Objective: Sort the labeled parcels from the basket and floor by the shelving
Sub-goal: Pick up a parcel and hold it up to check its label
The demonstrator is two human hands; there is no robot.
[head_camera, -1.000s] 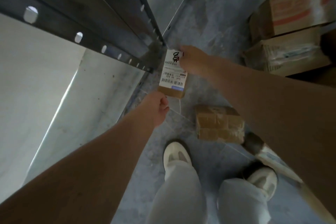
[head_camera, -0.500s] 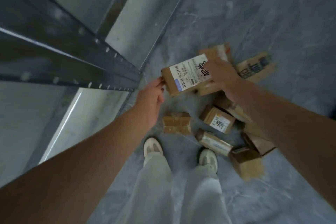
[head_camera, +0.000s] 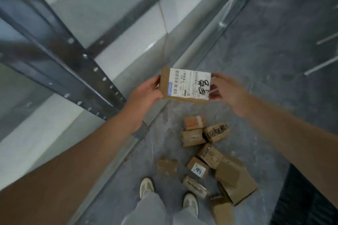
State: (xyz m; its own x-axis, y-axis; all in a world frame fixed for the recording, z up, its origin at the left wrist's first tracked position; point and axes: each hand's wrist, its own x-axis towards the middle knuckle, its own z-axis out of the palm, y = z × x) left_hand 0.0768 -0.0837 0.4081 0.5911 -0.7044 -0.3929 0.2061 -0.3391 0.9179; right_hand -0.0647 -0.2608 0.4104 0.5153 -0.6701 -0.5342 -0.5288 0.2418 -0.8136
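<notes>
Grey concrete floor fills the right and lower parts of the frame.

1. Fingers. My left hand grasps the left short end of the parcel, thumb on the top face and fingers curled beneath. My right hand grasps the right short end, thumb at the upper corner and fingers curled under the lower corner.

2. Task item. The parcel is a flat brown carton held level in the air at frame centre, well above the floor. Its white label faces up, with barcodes toward the left end and large black handwritten marks toward the right end.

3. Surroundings. A grey perforated steel upright of the shelving runs diagonally from the upper left toward centre, just beside my left wrist. Pale shelf boards lie behind it.

4. Floor stock. Below the held parcel a cluster of brown cartons lies on the floor, several touching. One carries orange tape; one carries a small white label; one carton lies slightly apart to the left.

5. Lower edge. My two pale shoes stand just beside the cluster. A dark ribbed object at the lower right is possibly the basket.
</notes>
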